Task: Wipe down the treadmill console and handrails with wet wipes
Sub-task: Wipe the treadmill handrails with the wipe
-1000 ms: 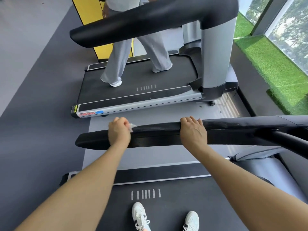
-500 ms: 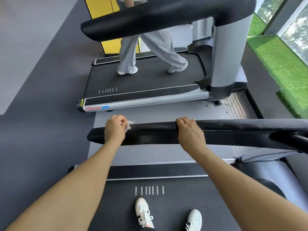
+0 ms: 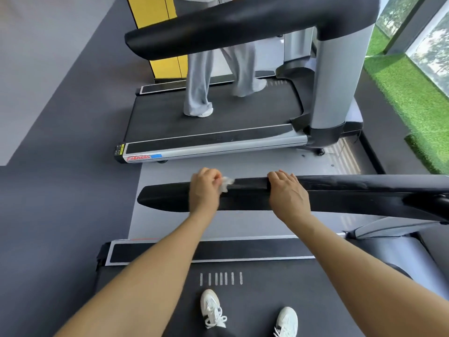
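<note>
A dark grey rubber gym floor [image 3: 48, 215] fills the left of the view, meeting a paler grey strip [image 3: 36, 57] at the upper left. A light grey floor panel [image 3: 243, 164] lies between two treadmills. On the right, bright green artificial turf [image 3: 408, 93] runs along tall glass windows [image 3: 435, 37] with trees outside. A yellow panel [image 3: 155, 13] stands at the top, behind the far machine.

The person stands on the black running belt of the near treadmill [image 3: 255, 300], white lace-up trainers [image 3: 212, 310] at the bottom edge, a row of short white bars printed on the belt just ahead of them. The long black padded handrail [image 3: 352, 195] crosses the view from the right to a rounded end at the left. The left hand [image 3: 205, 190] curls over the rail near that end and grips a small crumpled white wet wipe [image 3: 226, 184], which pokes out on the thumb side and lies against the rail's top. The right hand [image 3: 288, 195] is apart from it, further right, fingers wrapped over the rail's far edge.

On the far treadmill [image 3: 213, 144], with silver side rail and thick silver upright, another person in loose light grey trousers [image 3: 198, 81] stands on the belt. Red slanted lettering on its rear corner reads "Fitness" beside a blue patch; next to it sits a small yellow and black label, too small to read.
</note>
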Motion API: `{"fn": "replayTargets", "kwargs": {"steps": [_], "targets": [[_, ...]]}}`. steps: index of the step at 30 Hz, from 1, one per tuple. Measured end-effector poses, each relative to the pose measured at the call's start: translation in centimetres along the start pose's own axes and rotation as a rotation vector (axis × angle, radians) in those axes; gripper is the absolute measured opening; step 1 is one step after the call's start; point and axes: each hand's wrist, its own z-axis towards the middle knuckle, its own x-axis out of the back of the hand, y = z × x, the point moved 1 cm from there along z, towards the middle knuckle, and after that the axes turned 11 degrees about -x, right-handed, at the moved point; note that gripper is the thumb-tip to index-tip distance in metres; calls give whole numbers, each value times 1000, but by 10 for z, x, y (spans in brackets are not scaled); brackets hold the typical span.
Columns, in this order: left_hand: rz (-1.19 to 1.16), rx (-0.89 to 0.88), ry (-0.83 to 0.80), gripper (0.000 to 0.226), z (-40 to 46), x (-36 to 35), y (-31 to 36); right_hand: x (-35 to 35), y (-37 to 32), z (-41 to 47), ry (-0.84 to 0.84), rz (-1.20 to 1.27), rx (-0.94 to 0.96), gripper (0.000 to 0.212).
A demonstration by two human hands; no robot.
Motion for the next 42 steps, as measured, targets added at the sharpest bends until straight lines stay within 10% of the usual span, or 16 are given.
{"fn": "replayTargets", "kwargs": {"steps": [6, 15, 23, 31, 42], "targets": [[148, 285, 170, 16, 2, 42, -51, -9, -30, 5, -30, 19, -33, 27], [4, -62, -38, 10, -4, 3, 0, -18, -60, -1, -56, 4, 92, 20], [141, 370, 218, 14, -2, 69, -87, -21, -67, -4, -30, -27, 51, 24], [-40, 15, 31, 12, -11, 24, -24, -27, -102, -2, -104, -6, 129, 20], [65, 338, 295, 14, -16, 74, -96, -34, -103, -3, -78, -74, 153, 23]]}}
